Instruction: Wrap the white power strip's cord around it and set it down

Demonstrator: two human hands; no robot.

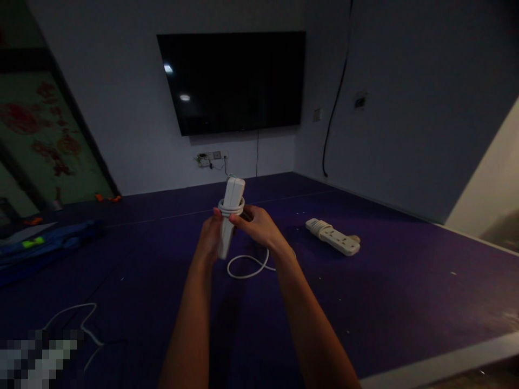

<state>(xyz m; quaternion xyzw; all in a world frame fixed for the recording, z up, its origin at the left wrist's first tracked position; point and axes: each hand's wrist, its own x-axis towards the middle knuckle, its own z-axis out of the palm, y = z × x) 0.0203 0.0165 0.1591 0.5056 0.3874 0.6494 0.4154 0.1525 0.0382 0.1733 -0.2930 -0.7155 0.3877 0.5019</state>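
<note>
- Firmly gripped the white power strip [226, 235] in the left hand [208, 236], with the palm along its left side and the thumb pointing up beside the coils.
- Closed the right hand [260, 224] on the coiled part of the white cord [243, 277], laying the thumb across the turns and curling the fingers behind, partly out of sight.
- Held the strip near the middle of the view, raised above the purple surface [385, 292], on end, narrow edge toward the camera, top tilted slightly right.
- Stretched both arms forward from the bottom of the view, angling the left forearm [190, 319] and the right forearm [310, 319] inward to come close together at the strip.
- Turned the right hand inward, pointing up and left from the wrist.
- Had several turns of cord round the strip's upper half and a loose loop lower down, running behind the right forearm.
- Saw a second power strip [344, 245] lying well apart to the right on the surface, sockets up, cord wound round its far end.
- Faced a dark television [239, 81] above some wall sockets [217, 155].
</note>
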